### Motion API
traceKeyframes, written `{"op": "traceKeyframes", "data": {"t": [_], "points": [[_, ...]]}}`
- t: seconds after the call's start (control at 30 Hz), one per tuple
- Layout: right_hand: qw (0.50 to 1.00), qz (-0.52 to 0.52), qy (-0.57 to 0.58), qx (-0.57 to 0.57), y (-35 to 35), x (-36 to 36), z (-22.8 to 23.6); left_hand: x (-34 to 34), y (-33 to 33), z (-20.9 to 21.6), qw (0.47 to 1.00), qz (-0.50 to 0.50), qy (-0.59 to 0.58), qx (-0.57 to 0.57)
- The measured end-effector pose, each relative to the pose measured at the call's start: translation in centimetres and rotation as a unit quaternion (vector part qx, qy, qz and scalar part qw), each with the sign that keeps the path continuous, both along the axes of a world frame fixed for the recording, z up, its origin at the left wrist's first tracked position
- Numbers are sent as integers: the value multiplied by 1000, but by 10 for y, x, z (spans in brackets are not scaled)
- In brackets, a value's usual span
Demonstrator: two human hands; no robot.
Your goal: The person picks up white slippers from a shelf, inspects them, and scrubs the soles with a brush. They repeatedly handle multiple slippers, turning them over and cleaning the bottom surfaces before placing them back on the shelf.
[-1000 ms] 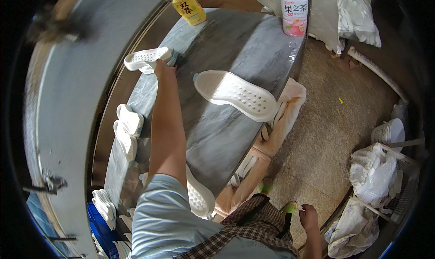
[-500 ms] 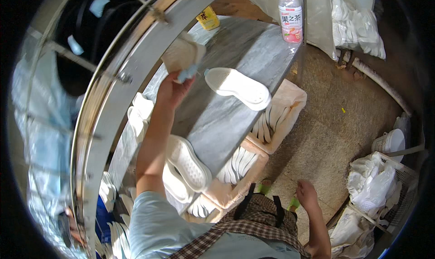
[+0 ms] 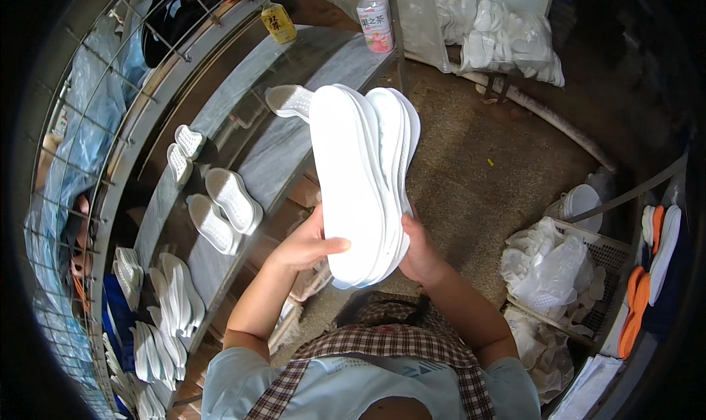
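Note:
A thick stack of white shoe soles [image 3: 342, 170] is held upright in front of me, over the table's right edge. My left hand [image 3: 305, 245] grips its lower left side, thumb lying across the nearest sole. My right hand [image 3: 421, 251] wraps the lower right side, its fingers mostly hidden behind the stack. Partly covered by the stack, a single white sole [image 3: 285, 101] lies on the grey marbled table [image 3: 276, 162]. Closer to me on the table are two more soles [image 3: 235, 199] side by side, and a small pair [image 3: 190, 140] sits farther left.
Stacked white soles [image 3: 176, 295] crowd the lower left. A yellow container [image 3: 278, 23] and a pink-labelled bottle [image 3: 376, 24] stand at the table's far end. Bagged white soles [image 3: 507, 45] are beyond. At right are a crate [image 3: 607, 262] with plastic bags, a white bucket [image 3: 581, 199] and orange soles [image 3: 634, 310].
My left hand was reaching over the table with a pale blue thing, and my right hung low. Now both hold the stack of soles. The view has shifted.

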State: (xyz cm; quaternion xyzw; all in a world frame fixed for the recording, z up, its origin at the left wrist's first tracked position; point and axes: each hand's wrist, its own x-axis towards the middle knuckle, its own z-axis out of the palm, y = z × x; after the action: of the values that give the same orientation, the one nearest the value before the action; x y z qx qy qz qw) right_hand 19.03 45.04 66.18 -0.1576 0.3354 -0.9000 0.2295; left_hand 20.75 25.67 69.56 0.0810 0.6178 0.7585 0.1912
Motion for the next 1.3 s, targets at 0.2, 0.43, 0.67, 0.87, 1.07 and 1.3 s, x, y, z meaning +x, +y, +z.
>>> {"op": "traceKeyframes", "data": {"t": [0.2,0.43,0.67,0.87,1.07,1.3], "points": [[994,-41,7,105,18,35,4,-11,22,-30,978,104,-7,181],[982,-53,72,166,27,46,1,-1,30,-36,972,45,20,229],[952,-84,166,244,32,49,-9,2,28,-39,985,64,83,134],[967,2,148,208,45,34,-6,5,14,-36,985,10,168,-26],[971,25,122,203,50,30,-12,8,13,-26,971,-17,213,-105],[963,21,151,222,51,28,-18,12,11,-20,939,0,288,-188]]}}
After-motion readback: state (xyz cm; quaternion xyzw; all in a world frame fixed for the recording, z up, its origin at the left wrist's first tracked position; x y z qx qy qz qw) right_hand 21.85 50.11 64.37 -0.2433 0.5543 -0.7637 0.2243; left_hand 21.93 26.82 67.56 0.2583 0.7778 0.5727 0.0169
